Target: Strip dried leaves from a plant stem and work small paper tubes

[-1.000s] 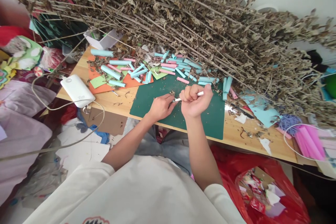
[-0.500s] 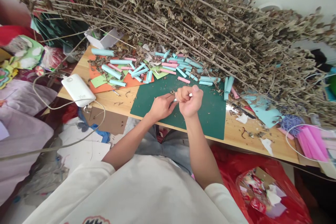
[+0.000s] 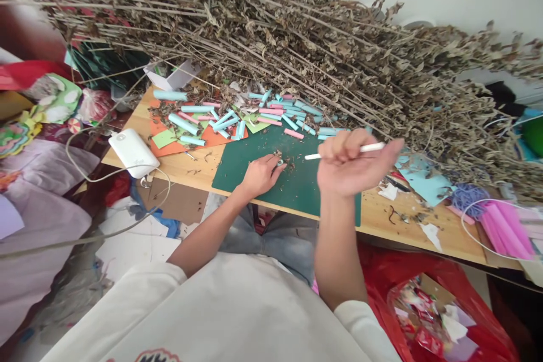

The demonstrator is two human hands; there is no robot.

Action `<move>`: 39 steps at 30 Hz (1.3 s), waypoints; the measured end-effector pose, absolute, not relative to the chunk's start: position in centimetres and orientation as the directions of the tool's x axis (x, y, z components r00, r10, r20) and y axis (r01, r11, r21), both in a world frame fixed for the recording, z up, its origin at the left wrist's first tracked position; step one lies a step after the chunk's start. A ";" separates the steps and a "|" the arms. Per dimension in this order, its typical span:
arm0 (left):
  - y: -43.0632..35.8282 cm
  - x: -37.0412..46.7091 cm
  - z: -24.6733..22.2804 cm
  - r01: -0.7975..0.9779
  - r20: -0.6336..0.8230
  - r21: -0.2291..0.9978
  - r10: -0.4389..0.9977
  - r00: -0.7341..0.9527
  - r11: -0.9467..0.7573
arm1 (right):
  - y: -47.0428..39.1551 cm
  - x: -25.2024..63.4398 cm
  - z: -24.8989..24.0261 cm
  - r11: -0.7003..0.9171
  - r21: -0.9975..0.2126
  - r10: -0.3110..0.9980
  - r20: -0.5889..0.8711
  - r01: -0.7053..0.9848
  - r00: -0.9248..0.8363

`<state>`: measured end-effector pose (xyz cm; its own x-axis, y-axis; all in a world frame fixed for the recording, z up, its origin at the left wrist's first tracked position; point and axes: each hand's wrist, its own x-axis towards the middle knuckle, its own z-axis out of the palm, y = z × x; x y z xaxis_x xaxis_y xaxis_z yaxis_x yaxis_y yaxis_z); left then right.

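My left hand [image 3: 261, 175] rests on the dark green mat [image 3: 292, 201], its fingers closed round a small rolled paper tube [image 3: 280, 163], of which only the pale open end shows. Crumbled dry leaf bits [image 3: 292, 165] lie by its fingertips. Raised over the mat's right side, my right hand [image 3: 350, 164] grips a thin white stick [image 3: 314, 156], which points left and lies across the palm. Past the mat's far edge are several blue paper rolls [image 3: 227, 123] and pink paper rolls [image 3: 293, 134], some lying on orange paper [image 3: 169, 147].
A big heap of dried leafy stalks [image 3: 271, 34] spans the back. On the left stands a white power bank [image 3: 133, 151] with a cable. Purple shredded strands [image 3: 469, 198] and pink rolls [image 3: 500, 229] are at the right. A red bag of scraps [image 3: 382, 271] hangs below the table.
My right hand has moved right and away from my left hand, drawing the white stick clear of it, and has turned palm up. My left hand has stayed at the mat with the tube.
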<state>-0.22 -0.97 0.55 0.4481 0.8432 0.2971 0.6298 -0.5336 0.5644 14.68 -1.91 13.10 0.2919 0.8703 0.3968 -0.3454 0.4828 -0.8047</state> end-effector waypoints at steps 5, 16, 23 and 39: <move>-0.6 -0.4 1.8 0.600 0.235 0.712 0.929 0.285 -0.364 | -1.7 19.8 11.2 0.293 -0.946 0.840 0.323 0.137 0.436; 1.0 -4.1 2.6 0.477 -0.048 0.877 0.982 0.185 -0.047 | -0.8 21.4 2.1 -0.061 -0.077 0.984 0.161 0.995 0.072; 1.9 -7.9 4.1 0.809 0.070 0.581 0.996 0.060 -0.090 | -0.4 21.4 0.2 -0.050 -0.171 0.946 0.307 0.984 0.102; 4.1 -19.4 6.2 0.995 0.122 0.096 0.992 -0.037 0.025 | -0.1 21.9 -0.8 -0.046 -0.267 0.889 0.428 0.963 0.161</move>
<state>-19.39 4.13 6.24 -0.0366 0.9919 0.1216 0.9951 0.0250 0.0956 21.85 -0.14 -0.85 0.1614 0.8893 0.4279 0.9626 -0.0462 -0.2671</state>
